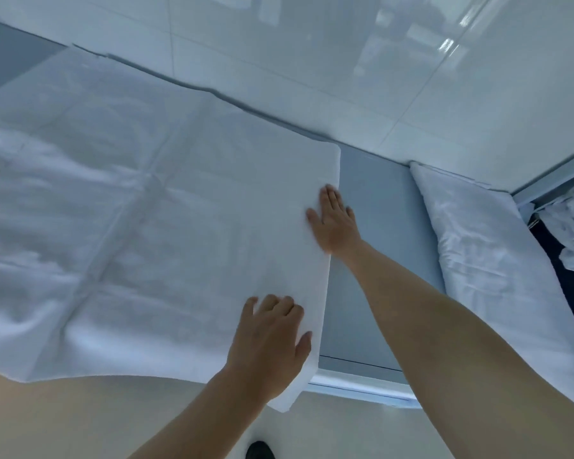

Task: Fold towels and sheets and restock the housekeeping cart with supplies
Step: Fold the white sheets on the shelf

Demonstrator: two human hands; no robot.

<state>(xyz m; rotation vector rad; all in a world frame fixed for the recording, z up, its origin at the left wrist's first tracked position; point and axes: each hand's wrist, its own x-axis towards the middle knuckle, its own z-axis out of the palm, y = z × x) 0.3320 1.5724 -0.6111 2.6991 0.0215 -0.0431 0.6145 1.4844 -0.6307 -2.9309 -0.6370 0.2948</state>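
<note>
Sheet [153,220] lies flat on your bench [378,260]; both hands, left [269,342] and right [333,220], press open-palmed on its 3 o'clock edge.

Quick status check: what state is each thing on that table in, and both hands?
Sheet: spread flat on the table, creased, near corner hanging over the front edge.
Left hand: on the sheet's right edge near the front, fingers slightly bent.
Right hand: flat, fingers straight, pressing the sheet's right edge farther back.
Pillow: lying on the table's right side, wrinkled, apart from the sheet.
Table: bare strip showing between sheet and pillow.
</note>
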